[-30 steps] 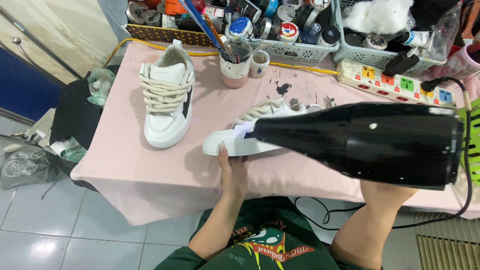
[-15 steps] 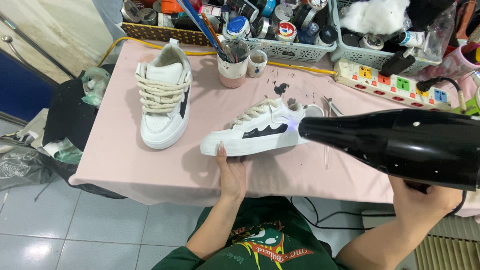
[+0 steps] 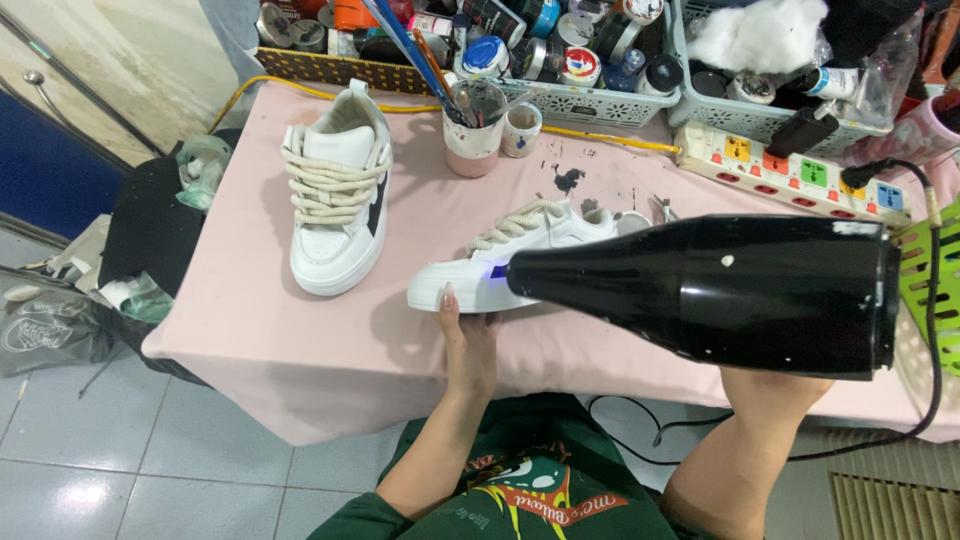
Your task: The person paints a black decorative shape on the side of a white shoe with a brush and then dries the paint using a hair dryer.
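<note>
White leather low-top sneaker (image 3: 520, 262) with cream rope laces lies near the front edge of our pink-clothed counter (image 3: 250, 340), a blue glow on its side. Our left hand (image 3: 468, 335) presses its sole edge, fingers flat. Our right hand (image 3: 765, 385) wraps the big black hair dryer (image 3: 720, 290), nozzle almost touching the sneaker.

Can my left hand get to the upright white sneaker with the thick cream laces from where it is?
Probably yes: the left hand rests on the sideways shoe, and only bare pink tablecloth lies toward the upright white sneaker.
</note>
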